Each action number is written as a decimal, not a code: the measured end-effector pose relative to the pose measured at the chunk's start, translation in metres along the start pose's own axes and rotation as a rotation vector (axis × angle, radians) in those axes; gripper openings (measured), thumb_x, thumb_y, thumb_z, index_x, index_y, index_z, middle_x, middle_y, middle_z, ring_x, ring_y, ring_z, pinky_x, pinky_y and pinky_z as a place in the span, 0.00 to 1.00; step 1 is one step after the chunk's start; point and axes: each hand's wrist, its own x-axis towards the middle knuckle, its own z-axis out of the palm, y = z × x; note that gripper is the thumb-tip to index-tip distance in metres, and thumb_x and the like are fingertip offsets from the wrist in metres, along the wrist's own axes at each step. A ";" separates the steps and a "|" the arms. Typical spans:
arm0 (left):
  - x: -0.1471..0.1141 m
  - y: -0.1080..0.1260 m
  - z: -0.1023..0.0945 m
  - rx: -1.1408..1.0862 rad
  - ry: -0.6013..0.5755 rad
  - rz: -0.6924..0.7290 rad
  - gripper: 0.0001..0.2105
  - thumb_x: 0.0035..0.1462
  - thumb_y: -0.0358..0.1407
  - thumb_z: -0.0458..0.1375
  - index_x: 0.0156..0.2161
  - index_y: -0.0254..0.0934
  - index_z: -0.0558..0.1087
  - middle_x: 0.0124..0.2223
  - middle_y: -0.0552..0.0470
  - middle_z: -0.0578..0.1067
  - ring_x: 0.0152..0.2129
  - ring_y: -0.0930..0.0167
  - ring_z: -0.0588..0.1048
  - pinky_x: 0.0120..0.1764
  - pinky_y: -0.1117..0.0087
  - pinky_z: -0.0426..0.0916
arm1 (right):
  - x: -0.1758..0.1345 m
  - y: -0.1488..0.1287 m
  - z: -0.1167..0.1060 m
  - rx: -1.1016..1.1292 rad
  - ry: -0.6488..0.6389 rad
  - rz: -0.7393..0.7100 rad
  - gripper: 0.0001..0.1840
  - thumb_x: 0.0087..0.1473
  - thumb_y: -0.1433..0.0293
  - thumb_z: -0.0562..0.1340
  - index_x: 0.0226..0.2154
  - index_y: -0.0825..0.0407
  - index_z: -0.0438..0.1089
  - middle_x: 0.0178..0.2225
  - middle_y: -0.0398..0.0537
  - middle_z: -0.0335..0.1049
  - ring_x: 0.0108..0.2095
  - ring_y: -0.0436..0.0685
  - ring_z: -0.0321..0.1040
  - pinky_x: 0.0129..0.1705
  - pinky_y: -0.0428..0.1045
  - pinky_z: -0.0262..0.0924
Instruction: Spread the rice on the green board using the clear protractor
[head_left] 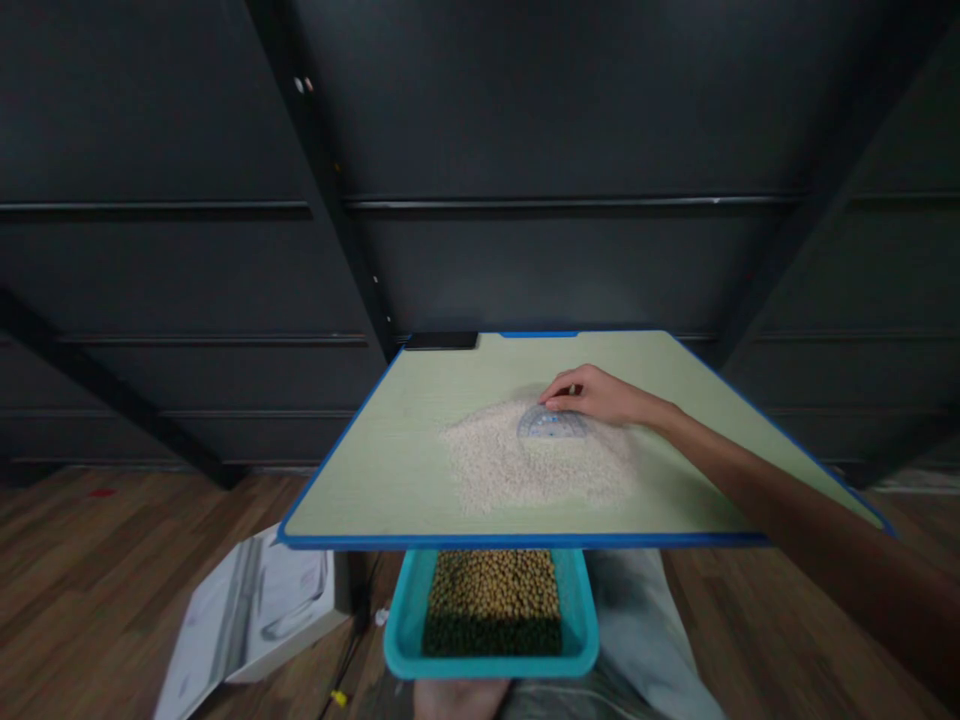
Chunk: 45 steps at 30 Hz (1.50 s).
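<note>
My right hand (592,395) reaches across a light green table (375,470) and grips a clear plastic protractor (551,425) that stands in a spread pile of white rice (525,465). The protractor's curved edge rests in the grains at the pile's far side. Below the table's front edge, a turquoise tray (401,640) filled with yellow-green beans (495,600) rests on my lap. What looks like part of my left hand (461,698) shows under the tray at the bottom edge; its fingers are hidden.
The table has a blue rim, and a dark flat object (441,341) lies at its far left corner. A white box (247,615) lies on the wooden floor at the left. Dark wall panels and slanted beams stand behind.
</note>
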 end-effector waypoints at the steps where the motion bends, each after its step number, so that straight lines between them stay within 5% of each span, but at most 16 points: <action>1: -0.001 0.000 0.000 0.010 0.017 0.011 0.23 0.61 0.48 0.50 0.62 0.56 0.68 0.65 0.55 0.68 0.67 0.57 0.58 0.63 0.41 0.56 | 0.005 0.002 -0.003 0.010 -0.003 0.005 0.10 0.57 0.64 0.65 0.39 0.49 0.81 0.40 0.49 0.81 0.40 0.57 0.74 0.44 0.51 0.66; 11: 0.004 -0.004 0.017 0.033 0.034 0.034 0.26 0.61 0.51 0.49 0.63 0.56 0.67 0.67 0.54 0.65 0.67 0.56 0.57 0.64 0.42 0.53 | 0.052 0.018 -0.001 0.066 0.087 0.068 0.07 0.53 0.70 0.66 0.34 0.52 0.81 0.36 0.51 0.81 0.38 0.57 0.74 0.44 0.52 0.67; 19: 0.010 -0.008 0.034 0.031 0.071 0.029 0.24 0.59 0.54 0.52 0.60 0.60 0.69 0.65 0.55 0.68 0.65 0.52 0.60 0.61 0.39 0.58 | 0.021 0.014 -0.003 0.071 0.029 0.068 0.08 0.53 0.67 0.67 0.35 0.51 0.81 0.36 0.50 0.81 0.38 0.57 0.75 0.43 0.52 0.68; 23: -0.004 0.000 0.037 0.045 0.093 0.004 0.22 0.63 0.49 0.56 0.60 0.48 0.69 0.64 0.46 0.69 0.60 0.54 0.67 0.59 0.41 0.63 | 0.021 0.031 -0.016 0.053 0.150 0.121 0.08 0.53 0.68 0.66 0.34 0.53 0.81 0.36 0.52 0.81 0.36 0.57 0.75 0.42 0.53 0.68; 27: -0.016 0.010 0.041 0.069 0.126 -0.028 0.19 0.64 0.44 0.58 0.57 0.40 0.69 0.58 0.44 0.71 0.50 0.62 0.73 0.51 0.52 0.72 | 0.032 0.038 -0.003 0.058 0.199 0.144 0.06 0.53 0.70 0.66 0.31 0.53 0.80 0.33 0.51 0.81 0.34 0.57 0.75 0.39 0.52 0.68; 31: -0.019 0.014 0.046 0.075 0.161 -0.048 0.18 0.64 0.43 0.58 0.55 0.39 0.70 0.56 0.44 0.72 0.48 0.63 0.74 0.48 0.54 0.74 | 0.032 0.024 0.012 0.076 0.148 0.106 0.06 0.53 0.71 0.66 0.32 0.53 0.81 0.34 0.50 0.81 0.35 0.56 0.75 0.40 0.51 0.68; 38: -0.017 0.011 0.053 0.062 0.210 -0.071 0.18 0.64 0.43 0.59 0.56 0.39 0.70 0.56 0.44 0.72 0.48 0.63 0.74 0.49 0.54 0.73 | 0.034 -0.008 0.003 0.034 0.211 0.049 0.08 0.56 0.73 0.65 0.36 0.53 0.81 0.37 0.52 0.81 0.38 0.58 0.75 0.43 0.52 0.68; 45: -0.024 0.011 0.060 0.132 0.234 -0.064 0.17 0.64 0.43 0.58 0.55 0.39 0.70 0.56 0.44 0.72 0.48 0.63 0.74 0.49 0.54 0.73 | 0.055 -0.031 0.047 -0.056 0.168 -0.025 0.07 0.56 0.73 0.66 0.35 0.50 0.81 0.36 0.48 0.81 0.37 0.57 0.76 0.40 0.49 0.67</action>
